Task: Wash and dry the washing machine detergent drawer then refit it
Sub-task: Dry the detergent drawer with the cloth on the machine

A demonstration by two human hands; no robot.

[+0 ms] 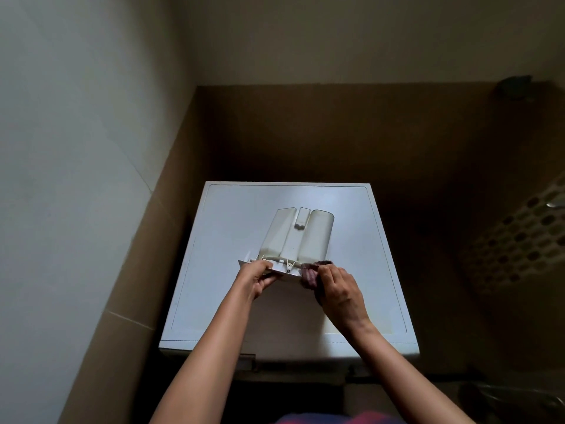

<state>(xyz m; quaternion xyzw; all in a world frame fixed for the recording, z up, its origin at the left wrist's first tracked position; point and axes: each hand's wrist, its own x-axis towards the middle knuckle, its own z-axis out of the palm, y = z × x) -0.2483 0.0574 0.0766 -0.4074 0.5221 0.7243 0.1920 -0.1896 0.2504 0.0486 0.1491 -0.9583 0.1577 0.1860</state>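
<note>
While left hand (258, 278) grips, drawer (296, 237) points away

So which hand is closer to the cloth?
Right. The right hand holds the cloth against the right end of the drawer. The left hand grips the drawer's left end, apart from the cloth.

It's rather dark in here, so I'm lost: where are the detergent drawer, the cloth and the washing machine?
detergent drawer (301, 237), head view, on its pale body.
cloth (308, 275), head view, on its bunched dark fold.
washing machine (226, 215), head view, on its bare top panel.
</note>
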